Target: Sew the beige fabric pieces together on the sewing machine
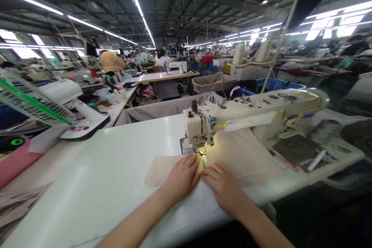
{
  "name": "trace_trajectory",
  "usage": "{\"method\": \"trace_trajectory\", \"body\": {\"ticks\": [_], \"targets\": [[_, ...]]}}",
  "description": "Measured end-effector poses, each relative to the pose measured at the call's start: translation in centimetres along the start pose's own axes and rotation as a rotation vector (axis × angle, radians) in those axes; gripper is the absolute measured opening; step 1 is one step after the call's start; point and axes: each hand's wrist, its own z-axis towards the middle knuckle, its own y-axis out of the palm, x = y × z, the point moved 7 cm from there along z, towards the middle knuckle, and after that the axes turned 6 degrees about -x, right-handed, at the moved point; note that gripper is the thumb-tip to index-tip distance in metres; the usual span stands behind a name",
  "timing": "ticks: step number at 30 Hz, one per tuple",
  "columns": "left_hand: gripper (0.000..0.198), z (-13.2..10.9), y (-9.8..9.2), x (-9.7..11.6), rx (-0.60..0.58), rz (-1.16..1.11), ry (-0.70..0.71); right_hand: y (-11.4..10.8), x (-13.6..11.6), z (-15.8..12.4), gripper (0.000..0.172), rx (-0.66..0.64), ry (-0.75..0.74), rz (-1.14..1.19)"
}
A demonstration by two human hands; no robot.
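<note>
Both my hands are at the needle area of a cream sewing machine, whose small lamp lights the cloth yellow. My left hand lies over a piece of beige fabric, its fingers pressed together on the cloth just left of the presser foot. Close beside it, my right hand has its fingers curled in a pinch at the fabric edge in front of the foot. More beige fabric spreads under the machine arm to the right. My fingertips partly hide the held edge.
A white fan stands at the left, near pink cloth. Right of the machine lie pink-handled scissors, dark cloth and a grey thread cone. Behind the pale table is a fabric-lined bin; other people work farther back.
</note>
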Motion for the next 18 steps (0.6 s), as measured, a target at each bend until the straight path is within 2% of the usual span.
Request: {"method": "trace_trajectory", "body": {"ticks": [6,14,18], "targets": [[0.03,0.31,-0.02,-0.49,-0.008,-0.023,-0.061,0.23,0.57,0.46,0.032,-0.006,0.018,-0.004],[0.033,0.16,0.27,-0.63,0.028,0.007,-0.037,0.08,0.54,0.34,0.029,0.031,0.013,0.011],[0.036,0.11,0.52,-0.67,0.0,0.003,-0.039,0.14,0.57,0.21,0.029,0.041,0.019,0.011]]}}
